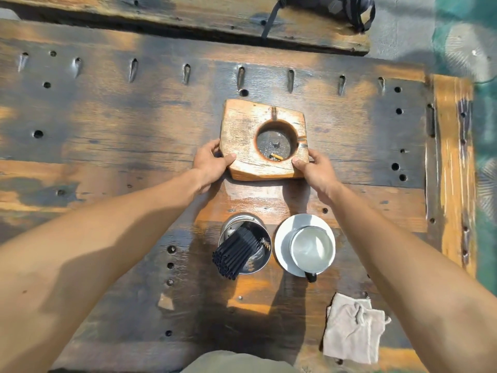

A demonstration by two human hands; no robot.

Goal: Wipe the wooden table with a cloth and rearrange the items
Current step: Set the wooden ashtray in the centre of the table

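Note:
A thick wooden ashtray block (242,130) with a round hollow and a cigarette butt inside lies on the worn wooden table (107,135). My left hand (211,160) grips its near left corner. My right hand (313,168) grips its near right corner. Closer to me stand a metal cup of black straws (243,249) and a white cup on a saucer (306,244). A folded beige cloth (352,329) lies at the near right of the table, untouched.
A wooden bench plank (188,17) runs beyond the table with a dark bag (338,9) on it. The table's right edge (451,168) borders green flooring. Many bolt holes dot the tabletop.

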